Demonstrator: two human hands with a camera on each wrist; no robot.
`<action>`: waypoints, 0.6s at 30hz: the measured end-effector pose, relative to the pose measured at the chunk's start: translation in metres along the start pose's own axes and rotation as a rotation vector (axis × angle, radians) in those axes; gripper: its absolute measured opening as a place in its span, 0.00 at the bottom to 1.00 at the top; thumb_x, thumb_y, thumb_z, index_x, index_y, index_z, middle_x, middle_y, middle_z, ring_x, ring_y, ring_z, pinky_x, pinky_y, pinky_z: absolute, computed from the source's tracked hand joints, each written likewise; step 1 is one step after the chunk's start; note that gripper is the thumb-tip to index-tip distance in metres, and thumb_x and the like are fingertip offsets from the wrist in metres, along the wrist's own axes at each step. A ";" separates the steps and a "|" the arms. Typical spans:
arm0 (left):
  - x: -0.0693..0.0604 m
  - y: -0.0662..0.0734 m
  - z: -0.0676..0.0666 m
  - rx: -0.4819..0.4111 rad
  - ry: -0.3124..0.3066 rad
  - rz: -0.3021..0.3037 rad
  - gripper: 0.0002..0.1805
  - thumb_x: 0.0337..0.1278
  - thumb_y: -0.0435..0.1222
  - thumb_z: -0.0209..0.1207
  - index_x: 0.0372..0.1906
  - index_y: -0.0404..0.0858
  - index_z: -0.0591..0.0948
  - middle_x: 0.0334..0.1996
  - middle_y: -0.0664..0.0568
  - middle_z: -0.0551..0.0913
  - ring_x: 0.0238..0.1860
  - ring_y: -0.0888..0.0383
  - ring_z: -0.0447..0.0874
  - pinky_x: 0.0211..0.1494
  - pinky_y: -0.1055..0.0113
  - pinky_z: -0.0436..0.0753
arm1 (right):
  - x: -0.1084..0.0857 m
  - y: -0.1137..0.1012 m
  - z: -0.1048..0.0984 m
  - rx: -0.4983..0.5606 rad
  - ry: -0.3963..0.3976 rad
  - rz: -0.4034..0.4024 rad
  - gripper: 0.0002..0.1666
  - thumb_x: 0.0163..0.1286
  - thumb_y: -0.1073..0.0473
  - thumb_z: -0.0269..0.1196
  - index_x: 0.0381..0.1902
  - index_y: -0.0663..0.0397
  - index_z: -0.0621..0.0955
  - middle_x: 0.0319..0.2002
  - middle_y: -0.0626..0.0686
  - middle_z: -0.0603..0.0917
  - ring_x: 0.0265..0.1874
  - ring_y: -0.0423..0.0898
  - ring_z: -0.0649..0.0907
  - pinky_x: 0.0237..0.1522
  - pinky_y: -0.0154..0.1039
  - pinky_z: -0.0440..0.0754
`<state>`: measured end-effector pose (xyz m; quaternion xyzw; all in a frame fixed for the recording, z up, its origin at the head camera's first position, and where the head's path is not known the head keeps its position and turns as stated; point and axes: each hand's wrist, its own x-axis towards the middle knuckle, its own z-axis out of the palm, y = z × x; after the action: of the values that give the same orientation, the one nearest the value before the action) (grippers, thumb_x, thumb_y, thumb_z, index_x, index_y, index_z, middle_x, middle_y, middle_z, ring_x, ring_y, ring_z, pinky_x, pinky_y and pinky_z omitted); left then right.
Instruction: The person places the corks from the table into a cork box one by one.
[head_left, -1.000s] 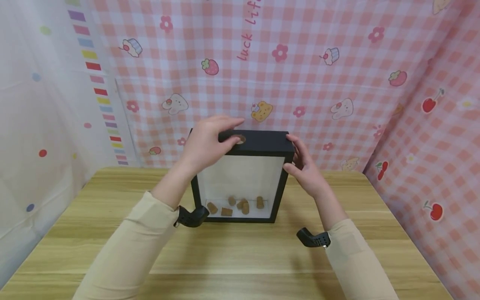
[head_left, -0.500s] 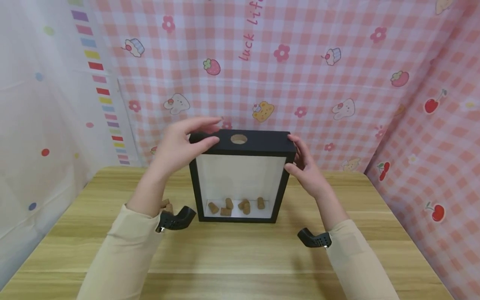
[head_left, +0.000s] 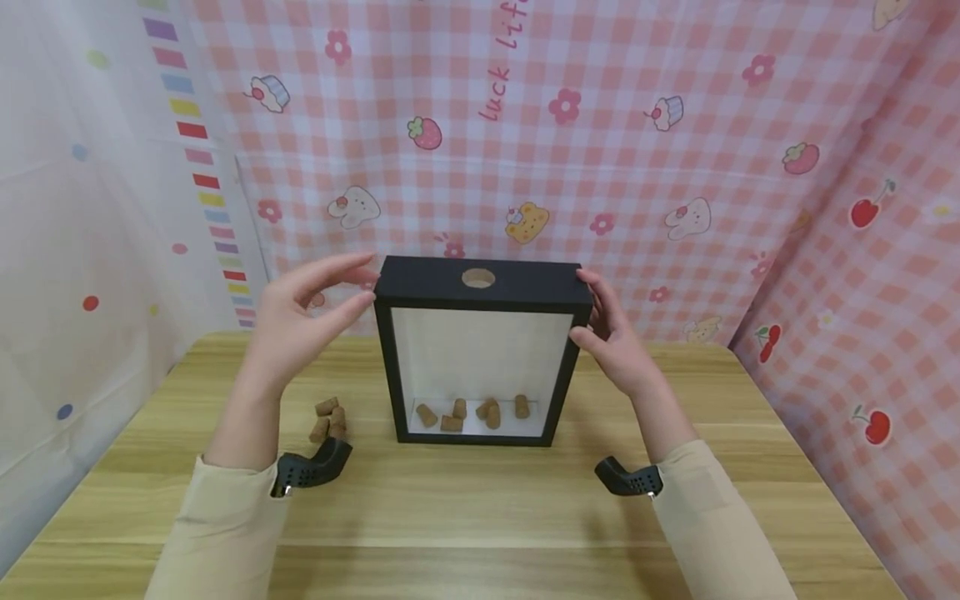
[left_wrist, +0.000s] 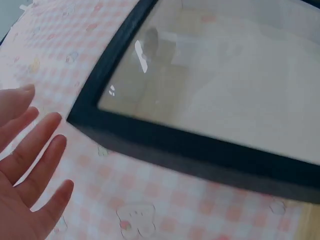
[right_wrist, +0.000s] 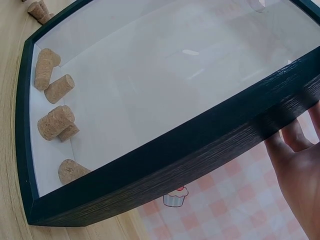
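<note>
A black-framed box [head_left: 480,292] with a clear front and a round hole in its top stands upright on the table. Several corks [head_left: 452,422] lie at its bottom, also visible in the right wrist view as corks [right_wrist: 59,89]. My left hand [head_left: 300,321] is beside the top left corner, fingers extended and holding nothing; in the left wrist view a gap shows between the hand [left_wrist: 32,165] and the frame [left_wrist: 150,135]. My right hand [head_left: 618,342] holds the box's upper right side, thumb at the front edge, other fingers partly hidden behind.
Several loose corks [head_left: 330,419] lie on the wooden table [head_left: 465,517] left of the box, near my left wrist. A pink checked cloth [head_left: 465,183] hangs behind the table, with more cloth at both sides.
My left hand has moved left from the hole, off the box top to beside its left corner. The loose corks on the left have come into view. A cork inside has shifted; my right hand stays.
</note>
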<state>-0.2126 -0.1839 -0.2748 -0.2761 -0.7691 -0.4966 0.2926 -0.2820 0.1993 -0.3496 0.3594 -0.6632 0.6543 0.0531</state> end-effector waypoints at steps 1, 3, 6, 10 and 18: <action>-0.004 -0.001 -0.002 -0.003 0.013 -0.003 0.23 0.56 0.24 0.66 0.58 0.37 0.83 0.43 0.45 0.87 0.49 0.63 0.81 0.47 0.69 0.72 | 0.000 0.000 0.000 0.002 -0.001 -0.002 0.39 0.71 0.55 0.65 0.74 0.36 0.61 0.73 0.52 0.61 0.66 0.49 0.66 0.59 0.35 0.73; -0.011 -0.006 -0.005 -0.025 0.036 0.013 0.23 0.55 0.21 0.66 0.57 0.35 0.83 0.42 0.44 0.87 0.48 0.63 0.82 0.51 0.71 0.74 | 0.000 0.000 0.000 0.004 -0.002 -0.005 0.39 0.71 0.55 0.65 0.74 0.36 0.61 0.73 0.51 0.61 0.66 0.48 0.67 0.59 0.35 0.72; -0.022 -0.014 -0.010 -0.035 0.041 0.007 0.22 0.54 0.19 0.65 0.56 0.32 0.83 0.41 0.45 0.88 0.48 0.62 0.83 0.57 0.71 0.76 | 0.000 0.000 0.000 0.006 0.001 -0.004 0.38 0.72 0.56 0.64 0.74 0.35 0.61 0.72 0.51 0.61 0.66 0.48 0.67 0.59 0.35 0.72; -0.039 -0.028 -0.016 0.014 0.014 -0.047 0.22 0.56 0.21 0.65 0.57 0.31 0.82 0.42 0.44 0.87 0.51 0.64 0.82 0.60 0.73 0.74 | 0.000 -0.001 0.000 0.007 0.004 0.000 0.38 0.72 0.57 0.63 0.74 0.35 0.61 0.72 0.50 0.62 0.65 0.47 0.67 0.59 0.34 0.72; -0.076 -0.053 -0.032 0.147 -0.084 -0.209 0.21 0.61 0.29 0.65 0.59 0.37 0.82 0.45 0.44 0.87 0.50 0.72 0.79 0.57 0.78 0.72 | 0.000 -0.001 0.001 0.009 0.001 0.003 0.38 0.72 0.57 0.64 0.74 0.35 0.61 0.72 0.50 0.62 0.65 0.47 0.67 0.59 0.34 0.72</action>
<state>-0.1936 -0.2420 -0.3509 -0.1926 -0.8395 -0.4548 0.2264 -0.2808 0.1991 -0.3488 0.3583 -0.6608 0.6576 0.0507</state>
